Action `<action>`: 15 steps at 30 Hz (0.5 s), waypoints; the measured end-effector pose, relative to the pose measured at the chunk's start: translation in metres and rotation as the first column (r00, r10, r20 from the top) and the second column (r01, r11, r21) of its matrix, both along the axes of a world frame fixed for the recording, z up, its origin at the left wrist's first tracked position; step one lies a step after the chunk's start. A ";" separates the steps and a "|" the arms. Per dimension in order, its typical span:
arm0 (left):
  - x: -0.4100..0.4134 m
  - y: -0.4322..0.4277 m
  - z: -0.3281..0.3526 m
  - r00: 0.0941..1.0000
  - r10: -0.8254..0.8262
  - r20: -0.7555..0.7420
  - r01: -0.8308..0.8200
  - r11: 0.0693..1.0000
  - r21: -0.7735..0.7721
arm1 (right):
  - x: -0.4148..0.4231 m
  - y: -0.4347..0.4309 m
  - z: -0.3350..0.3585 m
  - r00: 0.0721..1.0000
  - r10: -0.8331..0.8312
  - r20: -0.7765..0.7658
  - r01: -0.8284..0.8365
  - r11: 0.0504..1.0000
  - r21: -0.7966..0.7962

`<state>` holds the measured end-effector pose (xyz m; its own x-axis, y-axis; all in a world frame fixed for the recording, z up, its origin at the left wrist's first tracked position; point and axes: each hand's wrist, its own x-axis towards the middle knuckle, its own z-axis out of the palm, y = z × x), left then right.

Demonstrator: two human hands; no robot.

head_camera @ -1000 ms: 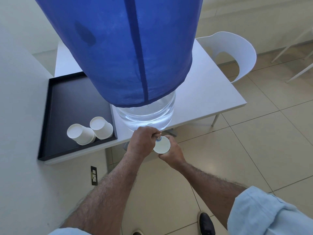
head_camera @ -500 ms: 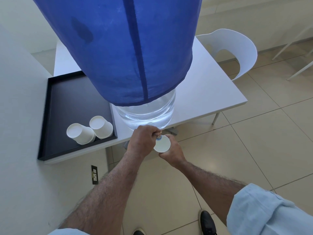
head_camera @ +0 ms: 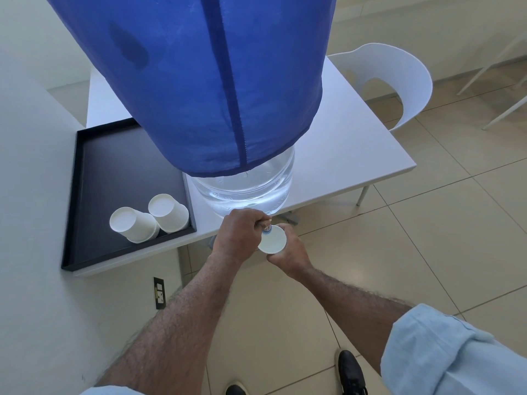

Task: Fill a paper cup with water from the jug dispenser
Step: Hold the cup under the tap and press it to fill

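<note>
We see the paper cup (head_camera: 272, 240) upright, mouth up, long axis vertical, just under the tap (head_camera: 267, 225) of the jug dispenser (head_camera: 242, 189). The white worktop (head_camera: 342, 155) stands over a tiled floor (head_camera: 427, 238), past our grip. Our right hand (head_camera: 288, 252) wraps the cup from below; our left hand (head_camera: 242, 235) is clenched on the tap, touching the cup's rim.

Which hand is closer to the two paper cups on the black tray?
Left. The left hand is at the tap, just right of the spare cups on the tray. The right hand holds the cup farther right.
</note>
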<state>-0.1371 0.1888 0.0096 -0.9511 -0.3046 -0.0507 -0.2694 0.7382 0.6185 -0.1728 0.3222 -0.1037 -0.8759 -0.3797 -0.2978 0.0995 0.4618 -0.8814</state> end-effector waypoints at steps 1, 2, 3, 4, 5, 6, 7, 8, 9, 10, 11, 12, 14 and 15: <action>0.000 0.000 0.000 1.000 0.002 -0.002 -0.002 1.000 0.001 | 0.000 0.000 0.000 1.000 -0.001 -0.001 0.001 1.000 -0.001; 0.000 0.000 0.000 1.000 0.002 -0.005 -0.002 1.000 0.001 | -0.001 0.000 0.000 1.000 -0.002 0.000 0.002 1.000 -0.004; 0.001 0.000 0.000 1.000 0.002 -0.006 -0.002 1.000 0.001 | -0.001 0.000 0.001 1.000 -0.002 0.002 0.002 1.000 -0.007; 0.001 0.000 -0.001 1.000 0.000 -0.007 0.000 1.000 0.000 | -0.001 0.000 0.001 1.000 -0.002 0.005 0.002 1.000 -0.008; 0.001 0.000 -0.001 1.000 -0.002 -0.006 0.002 1.000 -0.001 | -0.001 0.000 0.001 1.000 -0.002 0.006 0.002 1.000 -0.009; 0.001 0.000 -0.001 1.000 -0.004 -0.007 0.004 1.000 -0.001 | -0.001 0.000 0.001 1.000 -0.003 0.008 0.003 1.000 -0.008; 0.000 0.000 -0.001 1.000 -0.005 -0.006 0.005 1.000 -0.002 | 0.000 0.000 0.001 1.000 -0.006 0.009 0.006 1.000 -0.008; 0.000 0.000 -0.001 1.000 -0.005 -0.007 0.005 1.000 -0.002 | 0.000 0.000 0.001 1.000 -0.010 0.013 0.010 1.000 -0.010; 0.000 0.000 -0.001 1.000 -0.003 -0.008 0.003 1.000 -0.001 | -0.001 0.000 0.001 1.000 -0.012 0.018 0.012 1.000 -0.011; 0.000 0.001 -0.001 1.000 -0.003 -0.012 0.003 1.000 -0.001 | -0.001 0.000 0.000 1.000 -0.015 0.022 0.015 1.000 -0.012; 0.000 0.001 -0.001 1.000 -0.004 -0.015 0.004 1.000 -0.003 | -0.001 0.000 0.000 1.000 -0.018 0.024 0.018 1.000 -0.013; 0.001 0.001 -0.001 1.000 -0.007 -0.018 0.007 1.000 -0.009 | -0.001 0.000 0.000 0.999 -0.020 0.025 0.021 1.000 -0.014; 0.002 0.002 -0.001 0.999 -0.013 -0.029 0.012 1.000 -0.025 | 0.000 0.000 -0.001 0.999 -0.023 0.029 0.023 1.000 -0.017; 0.002 0.003 -0.002 0.999 -0.016 -0.041 0.014 0.999 -0.033 | 0.000 0.000 -0.001 0.999 -0.023 0.031 0.024 1.000 -0.019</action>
<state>-0.1346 0.1913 0.0077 -0.9567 -0.2910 -0.0016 -0.2328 0.7618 0.6045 -0.1732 0.3218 -0.1045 -0.8750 -0.3652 -0.3179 0.1377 0.4418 -0.8865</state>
